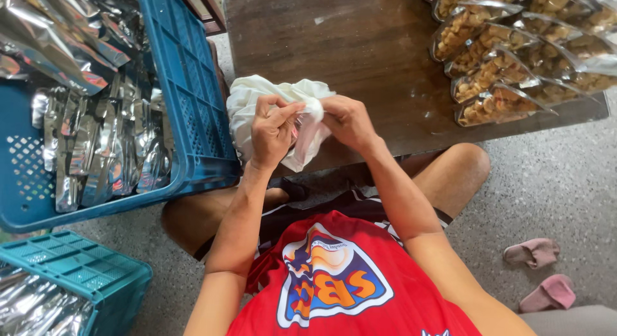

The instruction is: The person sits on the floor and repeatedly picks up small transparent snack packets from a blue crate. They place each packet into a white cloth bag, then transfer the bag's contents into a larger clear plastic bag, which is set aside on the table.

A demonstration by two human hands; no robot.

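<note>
Both hands are pinched tight on the white plastic bag at the tabletop's near edge: left hand and right hand, fingers closed on its bunched mouth. Tug unevenly and that thin film could tear or slip off the edge.

Pretty bright, soft daylight all over. Strong glare on the crinkly silver foil pouches left of the dark brown wooden table; shadow beneath it. Edges bend wide-angle, focus mostly sharp.
</note>
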